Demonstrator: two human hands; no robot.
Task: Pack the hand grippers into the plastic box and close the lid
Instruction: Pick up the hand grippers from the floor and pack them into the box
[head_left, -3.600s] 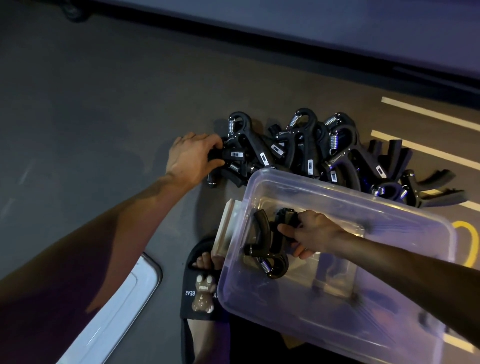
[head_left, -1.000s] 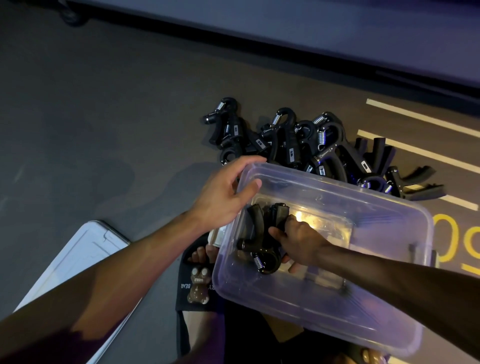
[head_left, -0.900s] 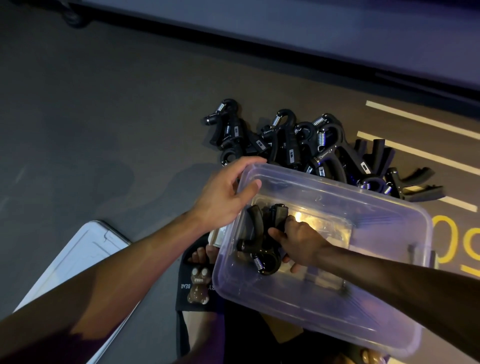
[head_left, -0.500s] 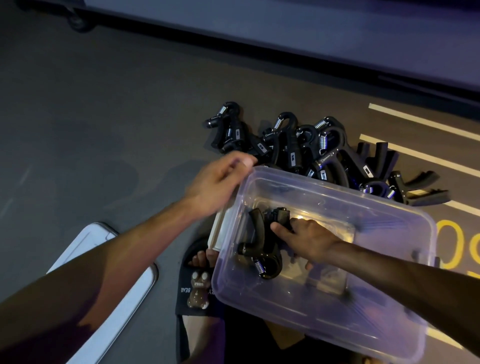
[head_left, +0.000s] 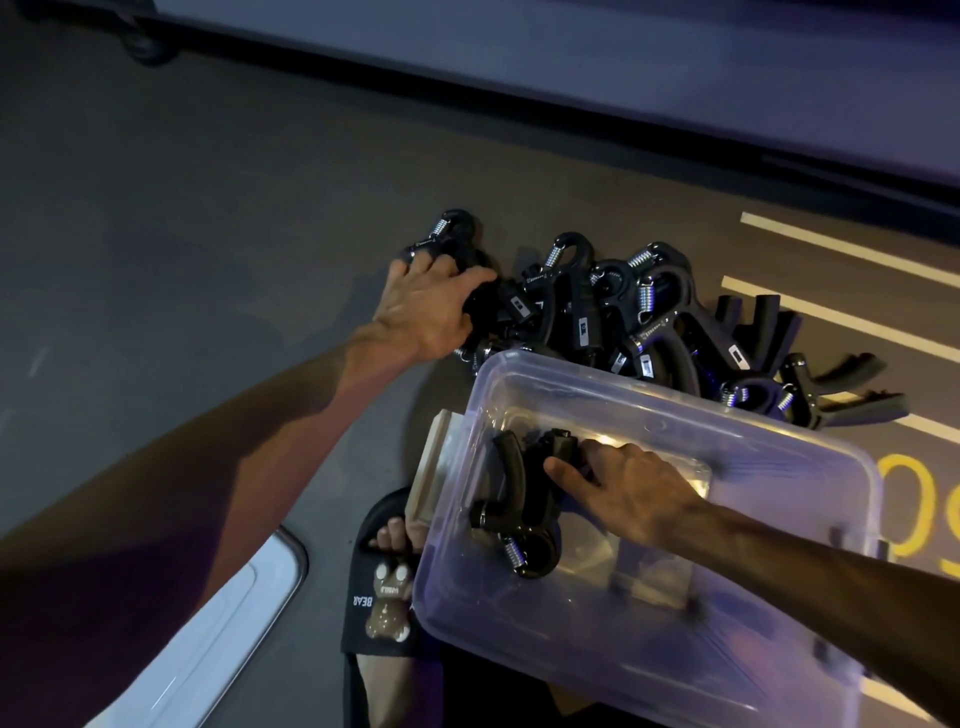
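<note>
Nearest, inside the plastic box (head_left: 810, 613), right hand (head_left: 631, 491) resting with fingers loosely spread on a packed gripper (head_left: 519, 512), long axis running near-to-far just left of the fingertips. Farther out, past the box's far-left corner, left hand (head_left: 428, 306) curled over the nearest end of the pile of hand grippers (head_left: 639, 317); firm hold not certain. Pile stretching rightward from that hand along the box's far rim, open floor (head_left: 208, 234) to its left, white lid (head_left: 208, 639) nearer, beneath the forearm.

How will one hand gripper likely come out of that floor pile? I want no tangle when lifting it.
The pile of hand grippers looks interlocked, hooked heads and springs overlapping, so the one under the left hand may drag its neighbours. Each seems rigid plastic, unlikely to flop. The splayed handles probably stop any rolling.
</note>
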